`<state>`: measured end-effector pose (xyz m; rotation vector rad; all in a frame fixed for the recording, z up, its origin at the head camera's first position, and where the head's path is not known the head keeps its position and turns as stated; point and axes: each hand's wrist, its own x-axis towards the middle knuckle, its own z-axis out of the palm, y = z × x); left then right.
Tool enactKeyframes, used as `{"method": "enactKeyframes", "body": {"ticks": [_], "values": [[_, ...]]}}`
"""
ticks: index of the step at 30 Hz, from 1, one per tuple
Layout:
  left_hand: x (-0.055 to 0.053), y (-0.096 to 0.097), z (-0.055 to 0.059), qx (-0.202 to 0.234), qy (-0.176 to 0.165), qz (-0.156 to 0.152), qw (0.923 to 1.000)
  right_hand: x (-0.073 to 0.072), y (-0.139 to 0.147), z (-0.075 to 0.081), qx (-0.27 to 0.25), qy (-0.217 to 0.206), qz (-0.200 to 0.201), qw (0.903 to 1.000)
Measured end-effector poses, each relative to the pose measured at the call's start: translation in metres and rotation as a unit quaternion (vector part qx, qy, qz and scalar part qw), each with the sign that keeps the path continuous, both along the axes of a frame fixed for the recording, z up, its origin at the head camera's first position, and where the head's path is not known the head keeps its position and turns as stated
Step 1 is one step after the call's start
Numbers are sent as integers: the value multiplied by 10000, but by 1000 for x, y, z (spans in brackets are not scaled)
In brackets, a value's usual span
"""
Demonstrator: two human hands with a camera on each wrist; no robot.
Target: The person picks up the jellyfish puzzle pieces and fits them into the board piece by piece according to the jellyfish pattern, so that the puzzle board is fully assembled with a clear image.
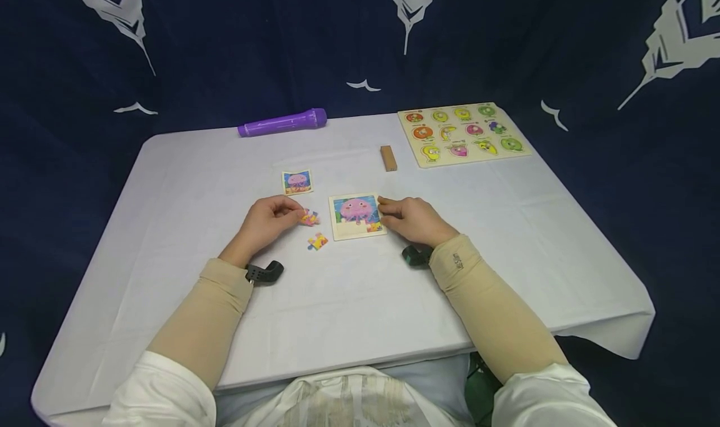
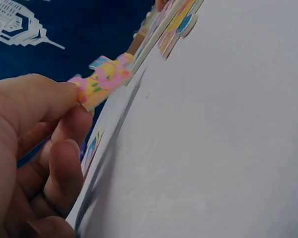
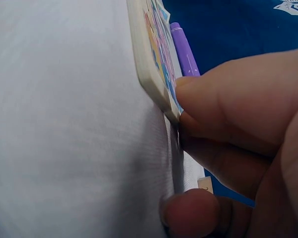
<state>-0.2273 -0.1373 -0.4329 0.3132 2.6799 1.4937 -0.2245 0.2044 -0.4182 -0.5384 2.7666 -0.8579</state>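
Note:
In the head view, my left hand (image 1: 269,222) pinches a jigsaw piece (image 1: 310,217) between thumb and fingers, just left of a small puzzle board. The left wrist view shows this piece (image 2: 107,79) held above the white cloth, yellow and pink with a bit of blue. The square puzzle board (image 1: 342,232) bears a pink jellyfish picture with a bare gap at its lower left. My right hand (image 1: 415,219) grips the board's right edge, thumb on top, as the right wrist view shows. Another jigsaw piece (image 1: 317,242) lies loose below my left fingertips.
A small jellyfish picture card (image 1: 297,181) lies behind the left hand. Farther back are a purple microphone-shaped stick (image 1: 284,124), a brown wooden block (image 1: 388,158) and a fruit puzzle board (image 1: 475,162). All rest on a white-clothed table (image 1: 185,227).

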Motion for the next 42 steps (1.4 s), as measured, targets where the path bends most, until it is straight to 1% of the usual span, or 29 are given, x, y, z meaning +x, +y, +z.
{"method": "enactKeyframes", "body": {"ticks": [3,5,7,12,15,18,20,23,27,30,34,42], "values": [[2,7,1,265,-65,-111,9996,0,0,0,-12,-26,-25,10000],[4,12,2,403,-117,-267,9988,0,0,0,-17,-40,-19,10000],[6,18,3,480,-100,-447,9978,0,0,0,-23,-31,-11,10000],[11,33,9,397,135,-766,9962,0,0,1,-51,-3,3,10000],[13,43,12,276,131,-922,9953,0,0,0,-57,7,0,10000],[14,54,14,47,103,-1027,9946,0,0,-1,-65,26,4,10000],[14,62,15,-159,96,-1035,9945,-1,0,-1,-70,38,19,10000],[13,73,15,-443,130,-921,9947,-1,0,0,-53,52,36,10000],[14,85,15,-630,195,-778,9948,-1,1,2,-66,34,54,10000],[16,91,10,-570,272,-811,9947,-2,0,2,-89,21,84,9999],[15,94,3,-492,456,-812,9944,-2,1,1,-96,-2,74,9999],[13,95,-3,-645,744,-704,9926,-1,1,1,-86,-13,14,10000]]}}
